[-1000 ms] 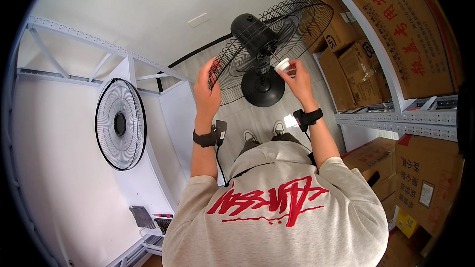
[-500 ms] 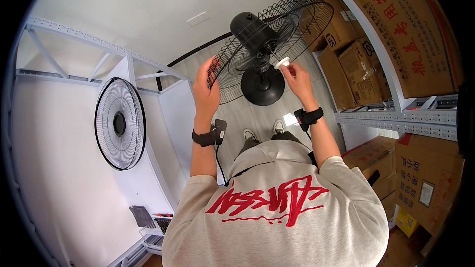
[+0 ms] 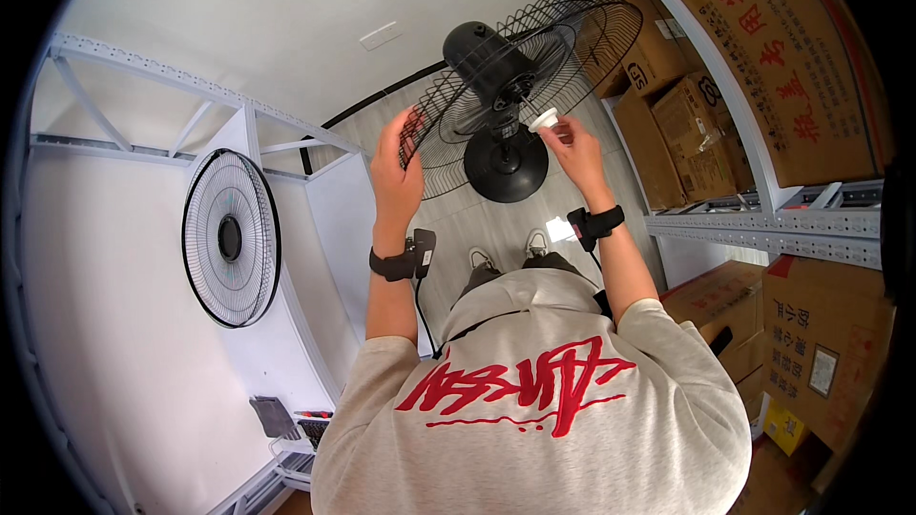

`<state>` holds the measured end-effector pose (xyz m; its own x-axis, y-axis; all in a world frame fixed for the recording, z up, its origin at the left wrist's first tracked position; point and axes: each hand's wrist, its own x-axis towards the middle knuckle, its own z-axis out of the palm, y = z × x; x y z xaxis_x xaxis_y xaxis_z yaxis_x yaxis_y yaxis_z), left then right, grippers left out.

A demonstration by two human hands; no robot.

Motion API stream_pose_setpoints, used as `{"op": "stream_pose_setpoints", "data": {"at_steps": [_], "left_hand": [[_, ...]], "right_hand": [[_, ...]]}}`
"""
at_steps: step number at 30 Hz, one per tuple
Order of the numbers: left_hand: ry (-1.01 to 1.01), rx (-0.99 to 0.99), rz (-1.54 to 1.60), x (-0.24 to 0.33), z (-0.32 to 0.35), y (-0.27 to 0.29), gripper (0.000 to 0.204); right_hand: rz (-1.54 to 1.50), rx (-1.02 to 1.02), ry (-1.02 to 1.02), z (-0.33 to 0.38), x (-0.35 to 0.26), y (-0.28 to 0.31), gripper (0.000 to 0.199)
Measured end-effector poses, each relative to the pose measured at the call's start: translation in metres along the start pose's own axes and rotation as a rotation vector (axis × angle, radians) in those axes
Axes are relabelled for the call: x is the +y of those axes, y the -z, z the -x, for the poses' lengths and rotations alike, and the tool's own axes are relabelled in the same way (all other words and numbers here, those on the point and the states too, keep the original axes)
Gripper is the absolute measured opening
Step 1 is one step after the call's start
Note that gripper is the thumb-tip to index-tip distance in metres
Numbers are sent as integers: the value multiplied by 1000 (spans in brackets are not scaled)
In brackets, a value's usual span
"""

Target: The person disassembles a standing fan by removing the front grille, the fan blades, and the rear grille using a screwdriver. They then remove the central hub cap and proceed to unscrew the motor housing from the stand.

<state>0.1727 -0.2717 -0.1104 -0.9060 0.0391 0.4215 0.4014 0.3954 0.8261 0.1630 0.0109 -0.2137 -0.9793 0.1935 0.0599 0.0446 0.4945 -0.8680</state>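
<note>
Black wire grille [image 3: 534, 67], the back half of a stand fan, is tilted up in front of me with the motor housing [image 3: 482, 52] poking out behind it and the round base [image 3: 506, 164] down on the floor near my shoes. My left hand [image 3: 396, 167] has its fingers curled round the grille's outer rim, steadying it. My right hand [image 3: 572, 145] pinches a small white plastic nut [image 3: 544, 118] between thumb and fingertips, held right beside the motor shaft at the centre of the grille, touching or nearly so, hard to say which.

What worries me: the nut is small and only held at the tips, so one slip and it drops to the floor and rolls under the shelves with the cardboard boxes [image 3: 687, 124]. If it goes on crooked, the plastic thread could cross and chew up. And the grille is only held on one side, so if my left hand loosens it could swing and knock the nut off line. A second assembled fan [image 3: 229, 236] sits off to my left.
</note>
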Motion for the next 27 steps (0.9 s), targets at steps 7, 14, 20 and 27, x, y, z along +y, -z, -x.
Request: {"op": "stream_pose_setpoints", "data": {"at_steps": [7,14,20,27], "left_hand": [[6,-4,38,4,-2,-2,59],[12,-3,18,3,0,-1,60],[-4,4,52,1,-1,-3,60],[4,2,11,1,0,-2,60]], "right_hand": [[21,-36,3,-1,14,-3,50],[-114,156,106,6,-7,-5,43],[-244,-2,-115,3,0,-7,43],[-144,268,239,8,-2,-18,38]]}}
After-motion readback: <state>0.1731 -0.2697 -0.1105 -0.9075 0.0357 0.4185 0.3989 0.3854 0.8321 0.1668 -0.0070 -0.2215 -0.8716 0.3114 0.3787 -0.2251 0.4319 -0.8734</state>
